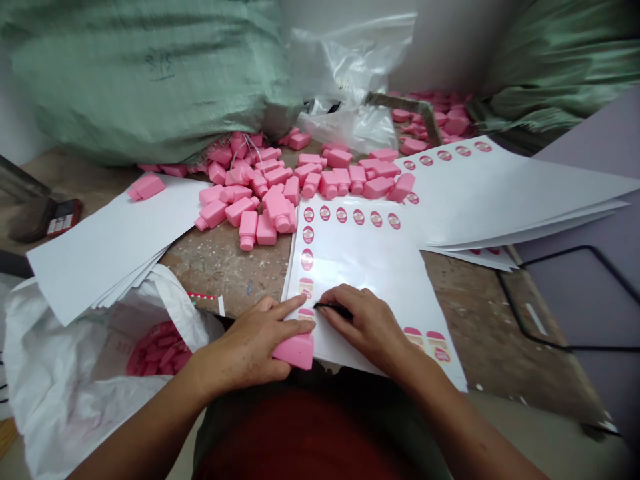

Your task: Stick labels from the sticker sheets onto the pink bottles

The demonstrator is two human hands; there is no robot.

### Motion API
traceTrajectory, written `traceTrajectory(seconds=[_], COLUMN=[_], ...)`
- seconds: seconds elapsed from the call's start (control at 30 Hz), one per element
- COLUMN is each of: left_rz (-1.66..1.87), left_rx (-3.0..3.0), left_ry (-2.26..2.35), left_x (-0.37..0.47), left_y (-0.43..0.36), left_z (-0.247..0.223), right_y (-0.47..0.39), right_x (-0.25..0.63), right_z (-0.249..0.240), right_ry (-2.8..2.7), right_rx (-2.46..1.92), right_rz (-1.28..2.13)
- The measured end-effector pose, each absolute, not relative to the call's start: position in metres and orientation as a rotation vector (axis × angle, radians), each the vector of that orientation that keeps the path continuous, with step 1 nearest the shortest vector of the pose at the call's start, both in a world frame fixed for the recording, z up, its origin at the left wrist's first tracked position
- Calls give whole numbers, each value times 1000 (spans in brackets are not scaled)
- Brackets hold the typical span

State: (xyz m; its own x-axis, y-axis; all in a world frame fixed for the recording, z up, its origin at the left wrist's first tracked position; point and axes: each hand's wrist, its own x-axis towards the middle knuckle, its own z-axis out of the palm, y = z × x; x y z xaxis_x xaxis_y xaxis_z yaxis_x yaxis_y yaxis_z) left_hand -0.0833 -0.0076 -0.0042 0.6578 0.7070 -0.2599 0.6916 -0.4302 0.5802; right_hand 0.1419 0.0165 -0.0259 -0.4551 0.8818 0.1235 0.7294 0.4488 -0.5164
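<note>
My left hand (245,347) grips a bottle (299,351), my right hand (367,325) a black tool (342,310); the sheet (367,270) is mostly bare, edge stickers (307,259) remaining, loose bottles (277,208) beyond.

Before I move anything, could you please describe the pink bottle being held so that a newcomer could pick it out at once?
On the brown worktable, find the white sticker sheet in front of the person. By its near left corner, the left hand holds the pink bottle. Unlike the loose bottles piled farther back, it is gripped.

Soft light glares (faintly) on the sticker sheet (367,267).
</note>
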Motion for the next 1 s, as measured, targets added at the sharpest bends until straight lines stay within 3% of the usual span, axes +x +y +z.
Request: traceTrajectory(seconds=[0.27, 1.0], left_rz=[17, 9], left_rx=[2225, 2220], left_ry=[1082, 1089], left_x=[-83, -81], left_y=[-8, -8], left_z=[-6, -4], right_y=[5, 3], right_x=[137, 132], right_z=[-27, -31], right_ry=[-2355, -2339], right_rx=[-1444, -1421], right_rz=[325, 225])
